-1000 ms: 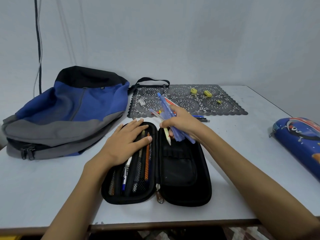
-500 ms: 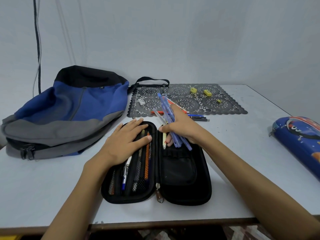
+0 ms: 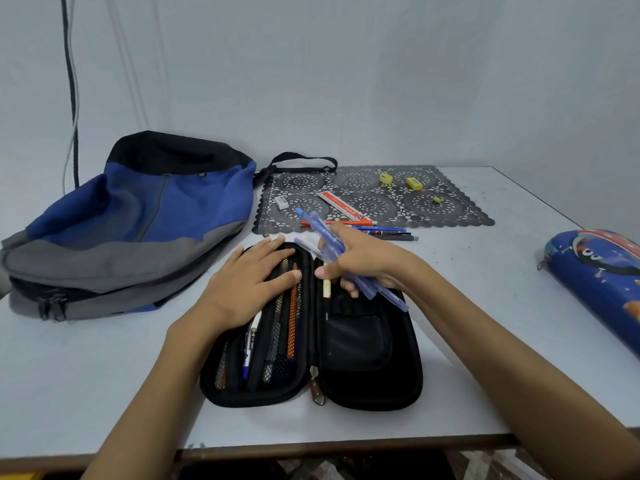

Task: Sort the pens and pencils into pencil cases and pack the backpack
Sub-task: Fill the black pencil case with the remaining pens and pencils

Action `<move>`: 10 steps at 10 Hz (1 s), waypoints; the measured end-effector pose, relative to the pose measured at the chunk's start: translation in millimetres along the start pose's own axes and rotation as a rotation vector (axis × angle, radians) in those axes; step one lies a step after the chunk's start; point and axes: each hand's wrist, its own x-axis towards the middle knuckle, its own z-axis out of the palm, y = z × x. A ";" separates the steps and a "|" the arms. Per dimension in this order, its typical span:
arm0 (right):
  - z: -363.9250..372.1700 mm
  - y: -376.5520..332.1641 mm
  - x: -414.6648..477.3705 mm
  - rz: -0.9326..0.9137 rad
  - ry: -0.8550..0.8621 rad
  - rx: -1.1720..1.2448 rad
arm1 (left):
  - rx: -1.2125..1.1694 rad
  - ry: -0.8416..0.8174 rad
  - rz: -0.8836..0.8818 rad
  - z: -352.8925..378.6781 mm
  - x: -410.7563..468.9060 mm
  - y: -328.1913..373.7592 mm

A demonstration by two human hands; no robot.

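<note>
**Fig.** Open black pencil case (image 3: 367, 379) lying flat near the front edge of the counter (image 3: 104, 375). The left hand (image 3: 249, 282), fingers straight, presses on the mesh half, which holds several pens. The right hand (image 3: 363, 261) curls round a bundle of blue pens (image 3: 313, 221) over the far end of the other half. The pens are light, stiff and smooth, and likely to fan out or slip; a mid-shaft grip suits them. There is open room right of the case, short of the blue pencil case (image 3: 595, 271). The backpack (image 3: 131, 216) lies to the left, loose pens (image 3: 381, 232) just behind.
</note>
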 end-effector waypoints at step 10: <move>-9.5 0.4 13.0 -0.108 0.250 -0.094 | 0.003 -0.002 -0.011 -0.6 0.4 2.3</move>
